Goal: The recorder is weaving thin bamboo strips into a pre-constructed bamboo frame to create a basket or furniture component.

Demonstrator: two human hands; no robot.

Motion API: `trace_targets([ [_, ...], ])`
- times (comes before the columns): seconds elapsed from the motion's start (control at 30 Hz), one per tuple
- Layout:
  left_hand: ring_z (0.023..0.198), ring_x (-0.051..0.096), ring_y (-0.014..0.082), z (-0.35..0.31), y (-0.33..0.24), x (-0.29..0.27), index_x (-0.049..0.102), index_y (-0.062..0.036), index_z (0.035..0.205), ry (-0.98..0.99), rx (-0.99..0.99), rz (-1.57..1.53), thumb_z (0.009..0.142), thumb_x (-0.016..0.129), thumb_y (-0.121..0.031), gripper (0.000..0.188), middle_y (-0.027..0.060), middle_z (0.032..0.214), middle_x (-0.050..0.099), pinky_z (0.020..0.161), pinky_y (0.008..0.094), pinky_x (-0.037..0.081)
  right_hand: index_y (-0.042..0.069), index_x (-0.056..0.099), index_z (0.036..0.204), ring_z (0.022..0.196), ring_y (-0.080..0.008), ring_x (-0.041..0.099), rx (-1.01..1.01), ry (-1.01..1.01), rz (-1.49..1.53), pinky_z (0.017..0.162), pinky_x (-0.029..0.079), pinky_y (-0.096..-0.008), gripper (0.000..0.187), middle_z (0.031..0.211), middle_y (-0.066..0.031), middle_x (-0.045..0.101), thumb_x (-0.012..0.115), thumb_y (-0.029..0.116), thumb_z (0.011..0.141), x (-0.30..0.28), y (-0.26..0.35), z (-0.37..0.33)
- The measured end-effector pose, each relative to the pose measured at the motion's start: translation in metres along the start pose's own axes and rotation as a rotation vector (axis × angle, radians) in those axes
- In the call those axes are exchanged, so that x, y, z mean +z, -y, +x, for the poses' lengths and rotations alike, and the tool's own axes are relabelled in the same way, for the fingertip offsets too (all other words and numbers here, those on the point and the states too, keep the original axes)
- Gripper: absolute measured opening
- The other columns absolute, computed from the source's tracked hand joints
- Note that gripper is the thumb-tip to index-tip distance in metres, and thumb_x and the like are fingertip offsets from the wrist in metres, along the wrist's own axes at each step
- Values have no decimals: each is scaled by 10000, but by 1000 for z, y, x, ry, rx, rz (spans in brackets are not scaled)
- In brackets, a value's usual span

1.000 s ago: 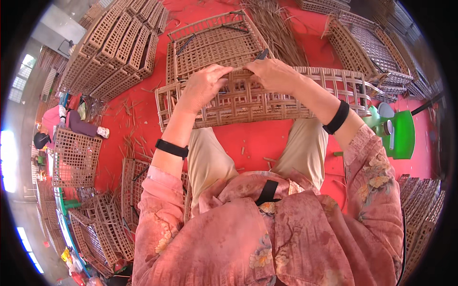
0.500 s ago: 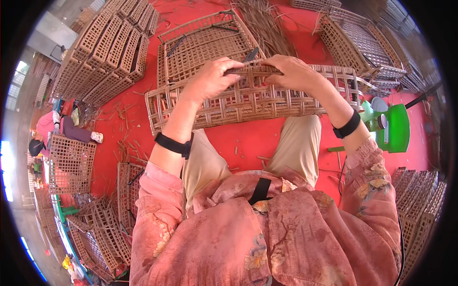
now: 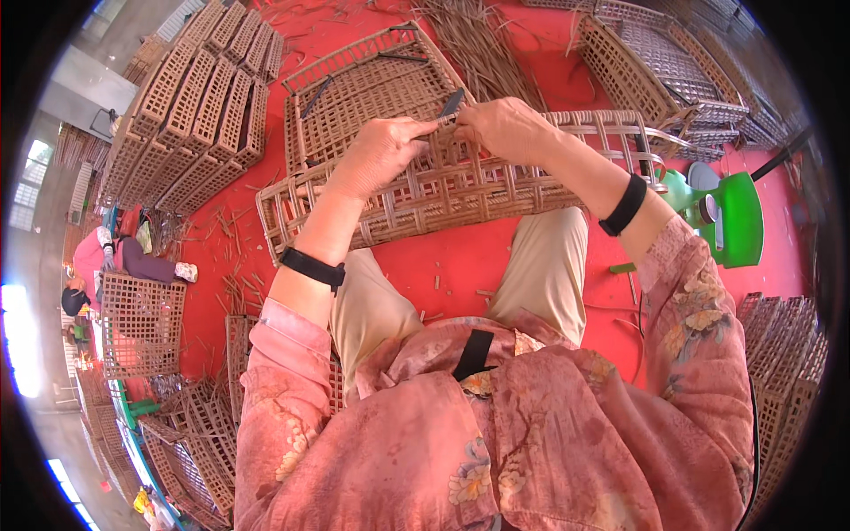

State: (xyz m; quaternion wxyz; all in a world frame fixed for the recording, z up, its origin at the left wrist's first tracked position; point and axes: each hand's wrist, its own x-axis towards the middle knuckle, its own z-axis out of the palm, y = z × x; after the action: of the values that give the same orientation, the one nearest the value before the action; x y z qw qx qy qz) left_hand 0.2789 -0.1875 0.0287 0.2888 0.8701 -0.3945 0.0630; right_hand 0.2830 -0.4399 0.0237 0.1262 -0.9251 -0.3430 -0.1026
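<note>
A brown woven wicker basket (image 3: 496, 196) with open lattice sides lies across in front of my knees, its long side facing me. My left hand (image 3: 379, 159) is closed at the middle of its upper rim, index finger stretched toward the right hand. Close beside it, my right hand (image 3: 506, 131) pinches the rim with fingers bent down. The fingertips of both hands are partly hidden, so any single strand between them is hard to make out. Just beyond the hands, a dark flat piece (image 3: 452, 102) sticks up by the corner of another wicker basket (image 3: 372, 93).
Stacked baskets stand at far left (image 3: 190, 97), far right (image 3: 660, 66) and near right (image 3: 784, 363). Loose wicker strips (image 3: 478, 44) lie on the red floor beyond. A green plastic stool (image 3: 739, 221) holds small items at right. Another person (image 3: 133, 252) is at left with a basket.
Both hands have moved slightly left along the rim, the right hand more, bringing them closer together. My right fingers now curl down into a pinch. The basket is tilted slightly more.
</note>
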Motion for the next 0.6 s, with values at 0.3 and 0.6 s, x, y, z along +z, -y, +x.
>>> trace_targets([
  [0.3,954,666,189,21,-3,-12,661,-56,1303,288,-385,-397,916,704,-215,421,53,981,713,914,329,514,72,660,1246,1071,-359,655,26,-27,187,907,514,-450,451,1185,-140,688,681,351,893,-30,-33,-42],
  [0.6,1105,650,316,58,-48,35,645,-33,1280,136,-99,-54,865,694,-124,427,159,1176,673,971,374,492,42,655,1220,983,-350,666,91,-26,89,860,518,-436,388,1079,-151,704,705,200,869,-35,-60,-70],
])
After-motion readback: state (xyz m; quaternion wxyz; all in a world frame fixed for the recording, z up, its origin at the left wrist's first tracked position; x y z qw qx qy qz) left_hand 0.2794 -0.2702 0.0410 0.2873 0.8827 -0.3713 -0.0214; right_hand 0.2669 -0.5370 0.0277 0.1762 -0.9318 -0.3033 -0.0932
